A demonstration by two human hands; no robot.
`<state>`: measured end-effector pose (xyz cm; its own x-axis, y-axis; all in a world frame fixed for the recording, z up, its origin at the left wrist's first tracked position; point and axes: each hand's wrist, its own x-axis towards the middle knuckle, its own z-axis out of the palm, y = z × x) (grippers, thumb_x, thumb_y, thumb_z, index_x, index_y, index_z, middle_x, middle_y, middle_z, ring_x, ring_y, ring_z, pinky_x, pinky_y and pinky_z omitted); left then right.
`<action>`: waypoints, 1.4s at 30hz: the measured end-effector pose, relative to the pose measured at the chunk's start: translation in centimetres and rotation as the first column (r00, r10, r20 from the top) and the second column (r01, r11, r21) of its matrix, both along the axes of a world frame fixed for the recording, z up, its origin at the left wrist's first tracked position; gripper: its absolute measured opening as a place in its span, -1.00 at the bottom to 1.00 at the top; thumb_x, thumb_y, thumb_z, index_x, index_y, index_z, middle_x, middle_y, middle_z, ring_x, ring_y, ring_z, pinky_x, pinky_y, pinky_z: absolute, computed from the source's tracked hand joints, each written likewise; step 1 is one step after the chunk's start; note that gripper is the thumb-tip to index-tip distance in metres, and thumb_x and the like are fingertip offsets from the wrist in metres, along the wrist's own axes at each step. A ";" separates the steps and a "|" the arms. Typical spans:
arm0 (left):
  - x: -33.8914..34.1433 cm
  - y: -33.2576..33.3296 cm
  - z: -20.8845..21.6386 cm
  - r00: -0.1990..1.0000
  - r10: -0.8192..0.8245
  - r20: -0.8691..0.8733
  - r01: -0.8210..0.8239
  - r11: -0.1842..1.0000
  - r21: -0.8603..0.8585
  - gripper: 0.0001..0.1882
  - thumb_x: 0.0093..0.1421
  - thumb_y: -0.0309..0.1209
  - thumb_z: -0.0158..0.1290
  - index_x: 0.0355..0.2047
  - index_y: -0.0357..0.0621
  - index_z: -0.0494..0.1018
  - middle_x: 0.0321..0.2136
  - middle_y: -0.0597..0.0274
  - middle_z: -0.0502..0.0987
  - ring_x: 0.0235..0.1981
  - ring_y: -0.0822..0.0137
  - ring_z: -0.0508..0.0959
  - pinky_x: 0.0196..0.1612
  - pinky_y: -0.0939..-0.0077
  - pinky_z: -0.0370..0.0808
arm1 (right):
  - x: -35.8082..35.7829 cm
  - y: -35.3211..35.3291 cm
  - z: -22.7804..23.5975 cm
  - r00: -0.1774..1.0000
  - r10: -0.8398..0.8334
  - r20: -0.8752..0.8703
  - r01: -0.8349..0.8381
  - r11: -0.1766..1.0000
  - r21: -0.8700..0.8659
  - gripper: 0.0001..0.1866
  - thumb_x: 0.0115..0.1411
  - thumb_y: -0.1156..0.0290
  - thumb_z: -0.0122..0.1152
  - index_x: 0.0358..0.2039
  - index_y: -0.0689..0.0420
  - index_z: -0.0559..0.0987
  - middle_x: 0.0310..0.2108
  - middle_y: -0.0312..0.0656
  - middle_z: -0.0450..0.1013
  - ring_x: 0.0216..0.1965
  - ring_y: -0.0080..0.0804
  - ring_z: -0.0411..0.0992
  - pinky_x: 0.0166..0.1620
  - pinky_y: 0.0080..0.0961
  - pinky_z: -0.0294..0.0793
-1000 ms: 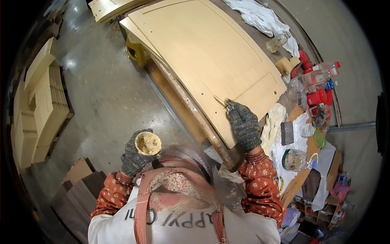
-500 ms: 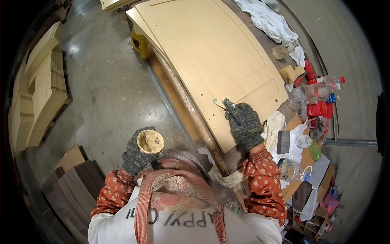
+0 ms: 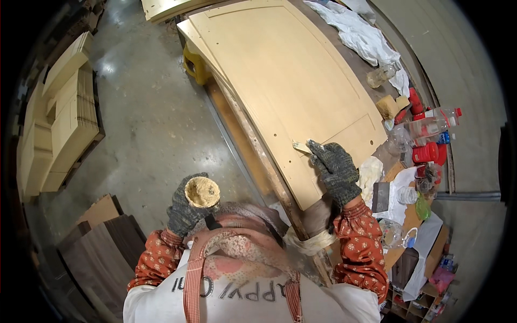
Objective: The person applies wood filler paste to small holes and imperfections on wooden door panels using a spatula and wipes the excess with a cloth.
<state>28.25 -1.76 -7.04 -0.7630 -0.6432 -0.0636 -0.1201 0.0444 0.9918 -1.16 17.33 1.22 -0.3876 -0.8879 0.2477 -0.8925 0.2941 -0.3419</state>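
Scraper (image 3: 302, 147) pinched in right grip (image 3: 337, 172).

It is a workshop: a large panel (image 3: 291, 81) on a cluttered workbench (image 3: 340, 49), stacked panels (image 3: 72, 132) across the floor (image 3: 145, 107).

Pale yellow wooden panel (image 3: 291, 81), rust-red sleeves (image 3: 362, 237), dark grey gloves (image 3: 344, 180).
Small cream motifs dot the sleeves; lighter flecks marl the gloves on the left hand (image 3: 184, 207) and right hand (image 3: 336, 172). The paste (image 3: 202, 192) is beige, the spatula (image 3: 302, 147) pale. Red-and-white check covers the straps (image 3: 195, 269), above a white top (image 3: 247, 307) with dark lettering. The floor (image 3: 145, 118) is mottled grey, the cloth (image 3: 358, 37) white, the bottle cap (image 3: 458, 112) red, the crumpled bag (image 3: 423, 206) green, the flat block (image 3: 381, 197) grey, the stacked boards (image 3: 102, 247) dark brown.
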 end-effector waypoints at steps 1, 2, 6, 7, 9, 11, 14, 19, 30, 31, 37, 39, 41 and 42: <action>0.1 -0.1 0.0 1.000 0.012 0.004 -0.012 0.999 0.031 -0.31 -0.20 -0.40 0.36 -0.04 -0.25 0.32 -0.16 0.18 0.46 -0.19 0.41 0.46 -0.08 0.51 0.44 | 0.0 0.0 -0.1 1.000 0.011 -0.026 -0.012 0.998 -0.061 -0.58 0.01 0.46 0.11 -0.05 0.01 0.47 -0.44 -0.15 0.40 -0.35 -0.19 0.37 -0.29 -0.27 0.36; 0.3 -0.3 0.0 1.000 0.021 0.007 -0.022 0.998 0.061 -0.31 -0.21 -0.40 0.37 -0.04 -0.26 0.32 -0.17 0.19 0.47 -0.20 0.41 0.46 -0.09 0.51 0.44 | 0.0 0.0 -0.2 0.998 0.018 -0.054 -0.025 0.992 -0.122 -0.59 0.04 0.44 0.09 -0.04 0.03 0.46 -0.45 -0.15 0.40 -0.36 -0.19 0.37 -0.28 -0.27 0.36; 0.5 -1.1 0.5 0.999 0.001 0.055 0.003 0.998 -0.069 -0.31 -0.22 -0.41 0.36 -0.05 -0.25 0.32 -0.19 0.19 0.47 -0.22 0.41 0.46 -0.10 0.53 0.44 | 1.2 -0.5 -0.4 0.949 -0.003 -0.315 0.010 1.000 0.018 -0.62 0.10 0.40 0.02 -0.02 0.06 0.44 -0.42 -0.14 0.42 -0.35 -0.17 0.37 -0.27 -0.24 0.36; 0.6 -1.4 0.7 0.997 0.015 0.073 -0.009 0.997 -0.074 -0.32 -0.22 -0.43 0.36 -0.05 -0.24 0.32 -0.21 0.21 0.47 -0.23 0.41 0.46 -0.12 0.52 0.44 | 1.4 -0.5 -0.2 0.979 -0.044 -0.200 0.066 0.992 0.104 -0.63 0.13 0.40 -0.01 -0.02 0.08 0.43 -0.40 -0.13 0.43 -0.34 -0.17 0.37 -0.27 -0.23 0.36; 1.0 -2.7 0.3 0.999 0.001 0.053 0.003 0.997 -0.072 -0.32 -0.21 -0.43 0.35 -0.05 -0.24 0.32 -0.22 0.23 0.47 -0.24 0.41 0.46 -0.12 0.53 0.44 | 2.1 -0.4 0.5 0.984 -0.080 -0.158 0.101 0.987 0.124 -0.65 0.13 0.45 -0.03 -0.03 0.11 0.43 -0.32 -0.13 0.46 -0.29 -0.16 0.38 -0.23 -0.23 0.38; 1.3 -4.4 -0.3 1.000 -0.010 0.028 0.011 0.999 -0.034 -0.32 -0.20 -0.45 0.34 -0.04 -0.24 0.31 -0.24 0.25 0.46 -0.25 0.43 0.46 -0.14 0.54 0.45 | 2.7 0.7 0.8 0.957 -0.076 -0.279 0.082 0.997 0.007 -0.64 0.05 0.48 0.08 -0.08 0.13 0.48 -0.28 -0.13 0.47 -0.29 -0.19 0.42 -0.25 -0.29 0.41; 0.9 -6.1 0.9 0.998 -0.023 0.060 0.023 1.000 -0.006 -0.36 -0.19 -0.47 0.31 -0.06 -0.24 0.32 -0.27 0.25 0.48 -0.28 0.44 0.47 -0.17 0.54 0.46 | 5.4 1.6 1.2 0.952 -0.200 -0.230 0.158 0.969 -0.190 -0.64 -0.08 0.58 0.20 -0.18 0.18 0.53 -0.18 -0.10 0.48 -0.29 -0.24 0.47 -0.28 -0.40 0.46; -0.6 -8.8 0.5 0.989 -0.136 0.049 0.139 0.988 -0.064 -0.37 -0.22 -0.51 0.30 -0.07 -0.24 0.34 -0.30 0.25 0.48 -0.31 0.45 0.47 -0.20 0.53 0.48 | 11.8 1.2 1.8 0.714 -0.533 0.454 0.663 0.724 -0.193 -0.66 0.06 0.62 0.03 -0.10 0.25 0.47 -0.15 -0.10 0.47 -0.25 -0.21 0.47 -0.22 -0.42 0.45; -9.8 -7.7 6.3 0.769 -0.627 -0.122 0.551 0.747 -0.372 -0.24 -0.27 -0.41 0.40 -0.03 -0.30 0.30 -0.20 0.07 0.47 -0.25 0.32 0.52 -0.18 0.46 0.53 | 13.2 -1.4 1.2 0.715 -0.242 0.656 0.584 0.722 -0.370 -0.75 0.05 0.43 0.21 -0.24 0.22 0.53 -0.27 -0.15 0.48 -0.26 -0.40 0.47 -0.22 -0.52 0.48; -10.8 -7.6 6.9 0.744 -0.659 -0.113 0.516 0.673 -0.530 -0.25 -0.24 -0.38 0.38 -0.03 -0.31 0.29 -0.22 0.06 0.50 -0.29 0.29 0.55 -0.20 0.42 0.54 | 12.6 -2.3 1.8 0.845 -0.338 0.415 0.455 0.861 -0.226 -0.68 0.03 0.39 0.23 -0.18 0.21 0.50 -0.18 -0.11 0.45 -0.16 -0.33 0.44 -0.12 -0.47 0.45; -13.4 -8.1 8.5 0.651 -0.759 0.016 0.605 0.507 -0.614 -0.31 -0.10 -0.29 0.29 0.03 -0.25 0.28 -0.15 0.03 0.46 -0.19 0.20 0.51 -0.17 0.39 0.49 | 10.3 -8.4 5.6 0.866 -0.188 0.464 0.296 0.940 -0.170 -0.32 0.02 0.11 0.24 0.10 0.18 0.28 -0.11 0.05 0.38 -0.14 -0.13 0.43 -0.09 -0.30 0.42; -14.2 -8.8 4.9 0.602 -0.767 -0.221 0.798 0.566 0.209 -0.36 0.00 -0.38 0.21 0.08 -0.24 0.23 -0.03 0.03 0.39 -0.06 0.22 0.44 -0.04 0.39 0.43 | 9.5 -8.9 3.7 0.794 -0.001 0.607 0.303 0.868 -0.395 -0.29 -0.01 0.13 0.28 0.11 0.16 0.27 -0.10 0.02 0.37 -0.13 -0.16 0.43 -0.10 -0.33 0.44; -16.0 -9.6 3.7 0.620 -0.759 -0.200 0.747 0.492 0.448 -0.36 0.01 -0.38 0.21 0.09 -0.24 0.22 -0.02 0.03 0.37 -0.05 0.23 0.43 -0.03 0.40 0.43 | 9.2 -9.8 2.1 0.754 -0.066 0.653 0.372 0.863 -0.342 -0.30 -0.01 0.14 0.29 0.10 0.15 0.28 -0.10 0.02 0.37 -0.13 -0.15 0.43 -0.09 -0.33 0.44; -16.7 -9.8 3.3 0.626 -0.759 -0.180 0.651 0.382 0.656 -0.35 0.02 -0.39 0.20 0.10 -0.24 0.20 0.00 0.03 0.36 -0.04 0.23 0.42 -0.02 0.42 0.43 | 8.9 -9.9 1.5 0.710 -0.140 0.690 0.444 0.850 -0.284 -0.30 -0.01 0.16 0.29 0.10 0.15 0.28 -0.10 0.01 0.38 -0.13 -0.15 0.43 -0.09 -0.34 0.45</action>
